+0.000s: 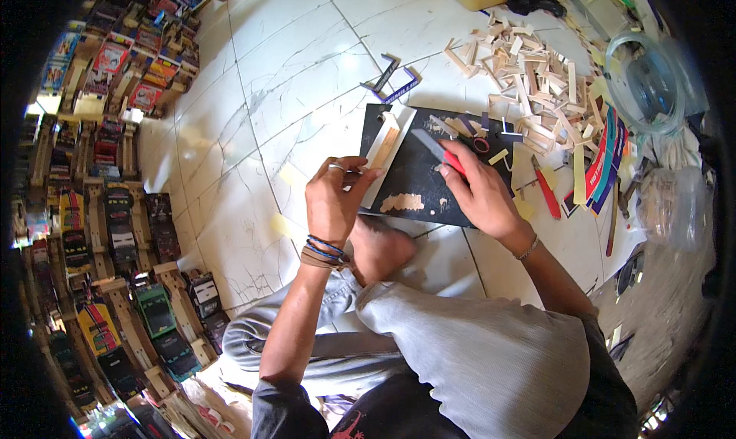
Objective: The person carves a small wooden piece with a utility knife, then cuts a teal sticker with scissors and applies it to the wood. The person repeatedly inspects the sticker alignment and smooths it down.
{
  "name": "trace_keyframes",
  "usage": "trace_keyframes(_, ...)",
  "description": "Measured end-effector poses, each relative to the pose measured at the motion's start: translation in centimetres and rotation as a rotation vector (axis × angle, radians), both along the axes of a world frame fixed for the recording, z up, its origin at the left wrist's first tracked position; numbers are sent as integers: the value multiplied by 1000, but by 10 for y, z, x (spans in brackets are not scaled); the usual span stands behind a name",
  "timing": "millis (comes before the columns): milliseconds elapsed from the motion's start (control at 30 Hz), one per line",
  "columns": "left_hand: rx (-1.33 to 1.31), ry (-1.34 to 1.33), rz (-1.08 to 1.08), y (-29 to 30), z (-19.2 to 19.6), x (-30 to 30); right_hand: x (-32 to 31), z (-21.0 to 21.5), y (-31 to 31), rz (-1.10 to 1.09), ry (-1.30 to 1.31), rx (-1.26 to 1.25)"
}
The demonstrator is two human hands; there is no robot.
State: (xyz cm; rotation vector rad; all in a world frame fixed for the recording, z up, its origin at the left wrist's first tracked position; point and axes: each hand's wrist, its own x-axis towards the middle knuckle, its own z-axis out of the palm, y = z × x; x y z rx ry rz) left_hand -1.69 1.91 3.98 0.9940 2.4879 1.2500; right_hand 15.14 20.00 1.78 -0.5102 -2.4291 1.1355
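My right hand (489,197) is closed round a red-handled utility knife (452,160), its blade pointing up and left over a black board (437,190). A white strip (400,149) lies slanted along the board's left side. On the strip is a small pale wooden piece (385,144) with a raised bit at its far end. At the near end of this piece, the thumb and fingers of my left hand (335,197) are pinched together on it. Wood shavings (402,202) lie at the board's near edge.
A heap of small wooden pieces (540,82) spreads beyond the board. Dark printed strips (395,82) lie on the white tiles. A red-handled tool (547,190) and colourful printed strips (606,167) lie to the right. Stacked toy-like vehicles (119,240) line the left.
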Motion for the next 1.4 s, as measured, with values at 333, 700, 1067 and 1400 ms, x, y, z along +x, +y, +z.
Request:
trace_keyframes(333, 32, -314, -148, -15, -21, -10, 21, 1, 0, 276, -329, 265)
trace_keyframes(700, 17, 354, -516, 13, -54, -52, 18, 4, 0, 345, -382, 278)
trace_keyframes(1067, -51, 347, -602, 17, -66, -58, 12, 1, -1, 334, -384, 310)
trace_keyframes(1400, -139, 376, -628, 11, -79, -61, 10, 10, -8, 360, -465, 442)
